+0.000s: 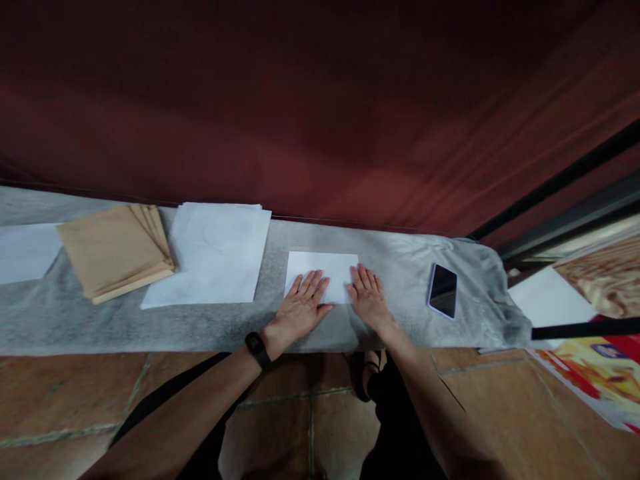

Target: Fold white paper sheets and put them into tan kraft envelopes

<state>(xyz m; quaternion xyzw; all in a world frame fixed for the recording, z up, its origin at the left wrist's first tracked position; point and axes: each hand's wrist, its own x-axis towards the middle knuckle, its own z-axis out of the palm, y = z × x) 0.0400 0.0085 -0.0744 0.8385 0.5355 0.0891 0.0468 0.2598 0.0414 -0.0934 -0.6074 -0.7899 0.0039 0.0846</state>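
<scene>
A small white sheet of paper (333,263) lies flat on the grey cloth-covered table in front of me; whether it is folded I cannot tell. My left hand (304,303) rests on its left part, palm down with fingers spread. On the right edge of the sheet lies my right hand (369,295), also palm down, fingers stretched out. Neither hand grips anything. Left of the sheet is a stack of larger white paper (220,250), its top sheet bearing a faint mark.
Brown paper envelopes (115,247) overlap the white stack's left side, with another white paper (27,250) beyond. A phone (443,291) lies right of my hands on the grey cloth (400,253). Behind hangs a dark red curtain (300,133). Black bars (585,330) and a colourful box (600,373) stand right.
</scene>
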